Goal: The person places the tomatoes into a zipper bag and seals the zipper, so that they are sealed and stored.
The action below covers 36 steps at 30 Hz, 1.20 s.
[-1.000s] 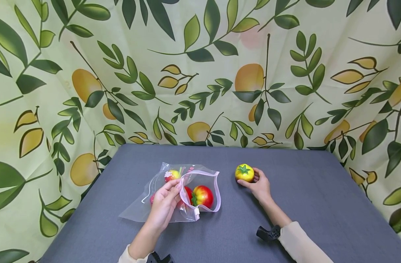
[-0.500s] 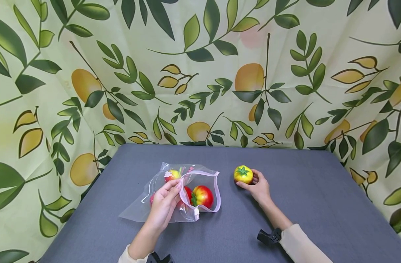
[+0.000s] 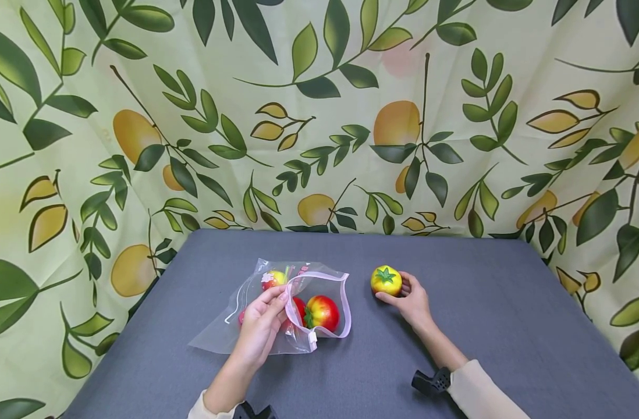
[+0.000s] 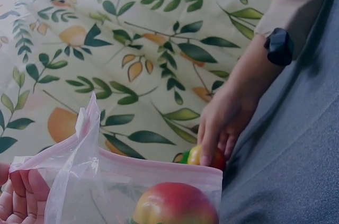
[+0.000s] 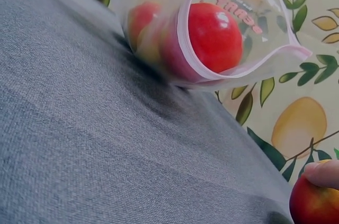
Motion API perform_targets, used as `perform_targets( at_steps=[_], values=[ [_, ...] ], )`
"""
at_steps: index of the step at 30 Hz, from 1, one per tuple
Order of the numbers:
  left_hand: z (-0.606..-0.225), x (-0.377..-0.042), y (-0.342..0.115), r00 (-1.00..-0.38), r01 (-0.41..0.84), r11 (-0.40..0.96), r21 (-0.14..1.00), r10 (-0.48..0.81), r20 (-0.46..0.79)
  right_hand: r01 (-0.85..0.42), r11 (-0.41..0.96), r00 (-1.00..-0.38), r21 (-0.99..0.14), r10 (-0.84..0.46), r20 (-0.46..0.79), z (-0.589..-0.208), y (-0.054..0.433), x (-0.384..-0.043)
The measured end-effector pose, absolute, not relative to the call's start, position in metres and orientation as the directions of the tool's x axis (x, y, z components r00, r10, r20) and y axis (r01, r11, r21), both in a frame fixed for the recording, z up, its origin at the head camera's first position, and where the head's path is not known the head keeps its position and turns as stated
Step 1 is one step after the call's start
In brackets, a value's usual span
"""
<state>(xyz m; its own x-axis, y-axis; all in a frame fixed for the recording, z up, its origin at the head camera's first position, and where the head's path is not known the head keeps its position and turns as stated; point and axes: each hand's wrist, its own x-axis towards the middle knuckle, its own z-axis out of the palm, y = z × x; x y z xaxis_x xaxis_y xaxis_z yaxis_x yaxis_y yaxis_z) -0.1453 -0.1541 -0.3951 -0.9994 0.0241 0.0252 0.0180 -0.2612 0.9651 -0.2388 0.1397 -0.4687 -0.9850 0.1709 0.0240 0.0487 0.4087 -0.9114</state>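
A clear slider zip bag [image 3: 225, 334] with a pink-edged mouth lies on its side at the middle left of the table, its mouth gaping rightward. Inside it, a red-and-yellow toy fruit [image 3: 322, 313] sits near the mouth, with several more behind. My left hand [image 3: 262, 326] pinches the upper rim of the mouth between thumb and fingers, covering part of the bag. To the right of the bag, my right hand [image 3: 415, 299] grips a round toy fruit [image 3: 386, 280], yellow on top with a green star-shaped calyx, and red lower down in the right wrist view.
A grey-blue cloth covers the table [image 3: 508, 326]. A curtain [image 3: 340, 116] printed with leaves and fruit rises along the back and both sides. Black wrist cameras [image 3: 432, 381] are strapped on both arms.
My right hand has shifted slightly left toward the bag, carrying the yellow-topped toy fruit. The left hand and the bag keep their place.
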Motion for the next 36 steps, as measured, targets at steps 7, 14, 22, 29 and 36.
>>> perform_targets(
  at_steps=[7, 14, 22, 29, 36],
  values=[
    [-0.395, -0.145, -0.154, -0.999, 0.020, -0.261, 0.965, 0.021, 0.027, 0.054, 0.409, -0.988, -0.911, 0.155, 0.010, -0.465, 0.138, -0.233],
    [-0.395, -0.146, -0.154, -0.999, 0.027, -0.275, 0.961, 0.026, 0.036, 0.057, 0.420, -0.990, -0.906, 0.142, 0.004, -0.465, 0.137, -0.231],
    [-0.396, -0.146, -0.154, -0.998, 0.038, -0.289, 0.957, 0.034, 0.050, 0.046, 0.418, -0.992, -0.907, 0.127, 0.009, -0.465, 0.136, -0.227],
    [-0.396, -0.146, -0.154, -0.999, 0.026, -0.269, 0.963, 0.030, 0.035, 0.029, 0.410, -0.993, -0.912, 0.114, 0.020, -0.462, 0.135, -0.223],
    [-0.396, -0.145, -0.153, -0.999, 0.019, -0.265, 0.964, 0.029, 0.028, 0.020, 0.405, -0.994, -0.914, 0.102, 0.024, -0.460, 0.133, -0.218]
  ],
)
